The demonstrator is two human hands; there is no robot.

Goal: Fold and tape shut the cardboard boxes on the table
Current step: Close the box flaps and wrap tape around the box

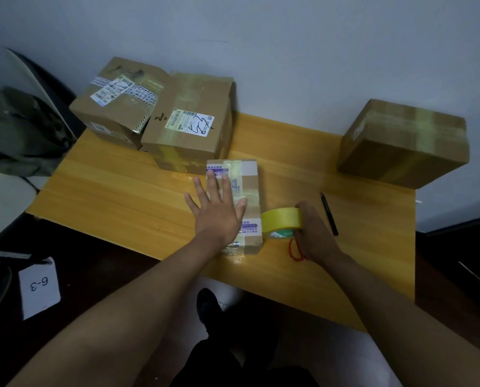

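A small flat cardboard box (250, 188), striped with tape and printed labels, lies in the middle of the wooden table (116, 196). My left hand (216, 210) lies flat on its top with the fingers spread. Just right of the box, my right hand (314, 233) grips a roll of yellow tape (282, 220) that stands against the box's near right corner. Two bigger taped boxes (118, 104) (191, 127) sit at the back left, the first leaning on the second. Another taped box (403, 143) stands at the back right corner.
A black pen (329, 213) lies on the table right of my right hand. A red string (294, 250) shows at my right wrist. A chair with dark cloth (18, 135) stands to the left. A paper tag marked 6-3 (39, 287) is low on the left.
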